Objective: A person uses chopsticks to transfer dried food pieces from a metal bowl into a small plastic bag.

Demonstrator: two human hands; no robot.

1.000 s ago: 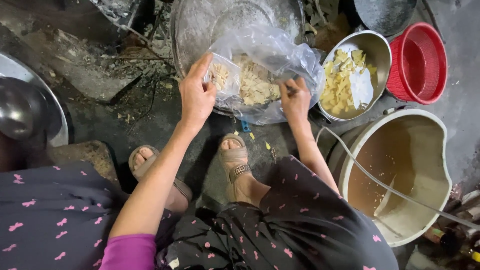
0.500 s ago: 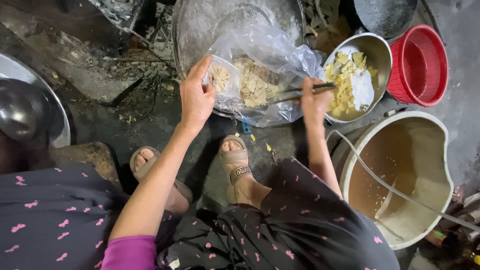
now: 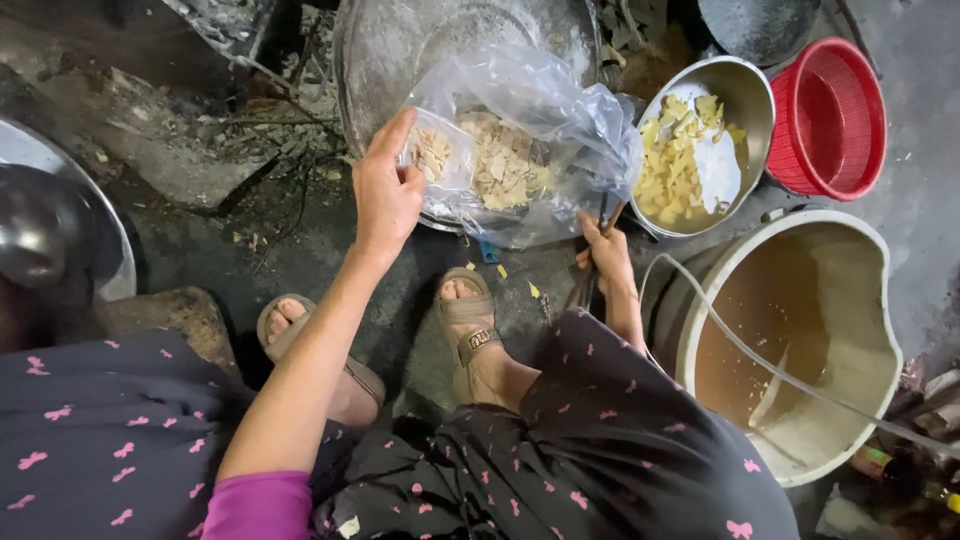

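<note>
Landmark: clear plastic bag (image 3: 520, 150) of pale chips, lying over the big metal pan (image 3: 400, 60).

- Left hand (image 3: 385, 195): bag's near-left edge is pinched between thumb and fingers, mouth held open. Unchanged over the last second.
- Right hand (image 3: 605, 260): a second ago placed on the bag's right edge, then reached toward the steel bowl (image 3: 745, 105) right of the bag; now pulled back below the bag's right corner, clenched around dark chopsticks (image 3: 590, 270).
- Bag is now supported by one hand only.
</note>
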